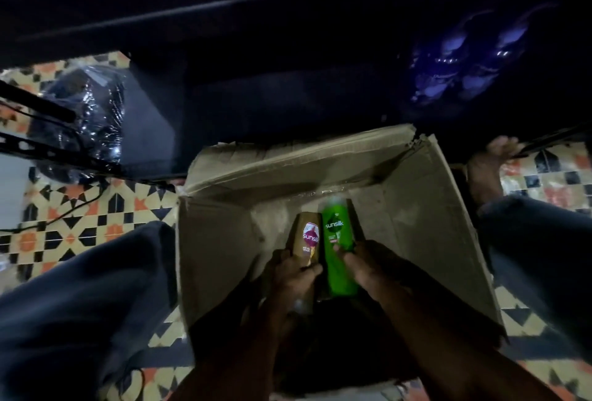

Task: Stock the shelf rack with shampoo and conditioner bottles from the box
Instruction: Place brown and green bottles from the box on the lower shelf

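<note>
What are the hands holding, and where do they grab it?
Left hand grips the gold bottle at its near end; right hand grips the green bottle around its middle.

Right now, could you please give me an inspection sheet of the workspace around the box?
Surface: patterned tile floor; the open cardboard box stands on it between the person's legs.
Job's things: gold bottle and green bottle, both labelled sunsilk, side by side over the box; the box's bottom is too dark to judge.
Clutter: plastic-wrapped dark bundle on the floor at left.
Grips: left hand holds the gold bottle; right hand holds the green bottle.
Cables: a thin black cable across the tiles at left.
Surroundings: dark shelf rack ahead, bluish wrapped packs on it at right; a bare foot beside the box.
</note>
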The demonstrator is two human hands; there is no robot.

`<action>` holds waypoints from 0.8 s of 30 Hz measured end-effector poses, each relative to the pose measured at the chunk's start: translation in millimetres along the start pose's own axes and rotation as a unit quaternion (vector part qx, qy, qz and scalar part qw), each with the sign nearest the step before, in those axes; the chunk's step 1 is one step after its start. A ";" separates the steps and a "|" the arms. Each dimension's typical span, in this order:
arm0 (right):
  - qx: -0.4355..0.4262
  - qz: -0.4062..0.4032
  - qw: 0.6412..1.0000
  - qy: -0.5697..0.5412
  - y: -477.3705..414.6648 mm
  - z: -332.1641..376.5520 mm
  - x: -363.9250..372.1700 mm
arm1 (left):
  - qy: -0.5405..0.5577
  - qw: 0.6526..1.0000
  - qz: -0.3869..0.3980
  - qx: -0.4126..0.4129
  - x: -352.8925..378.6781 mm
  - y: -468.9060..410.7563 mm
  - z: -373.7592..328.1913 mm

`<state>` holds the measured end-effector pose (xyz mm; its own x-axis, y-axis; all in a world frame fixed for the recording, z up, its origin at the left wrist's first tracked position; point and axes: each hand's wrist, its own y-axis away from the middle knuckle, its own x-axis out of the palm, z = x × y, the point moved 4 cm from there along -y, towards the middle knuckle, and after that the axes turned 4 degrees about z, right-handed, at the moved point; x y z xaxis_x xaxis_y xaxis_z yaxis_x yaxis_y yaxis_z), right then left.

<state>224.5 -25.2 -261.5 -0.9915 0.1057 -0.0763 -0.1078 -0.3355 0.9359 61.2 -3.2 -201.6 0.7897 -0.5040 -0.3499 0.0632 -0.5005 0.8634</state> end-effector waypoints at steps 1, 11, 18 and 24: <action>0.011 0.018 0.998 -0.051 8.2 1.4 -2.5 | 0.061 0.998 0.015 0.007 -6.8 16.0 -0.8; -0.180 -0.014 0.979 -0.091 196.0 89.0 -40.1 | 0.115 0.963 -0.007 0.242 -84.2 135.6 -77.6; -0.397 -0.019 0.916 -0.043 330.5 132.3 -28.4 | 0.165 0.904 -0.038 0.392 -165.0 236.3 -111.6; -0.566 -0.053 0.822 -0.023 422.1 221.5 3.9 | 0.218 0.847 -0.116 0.470 -256.0 288.0 -153.2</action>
<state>191.4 41.0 209.5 -0.9711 0.2167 -0.1000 -0.2181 -0.9759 0.0033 -29.3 89.5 192.3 0.9859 -0.1099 -0.1262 -0.1048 -0.9934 0.0464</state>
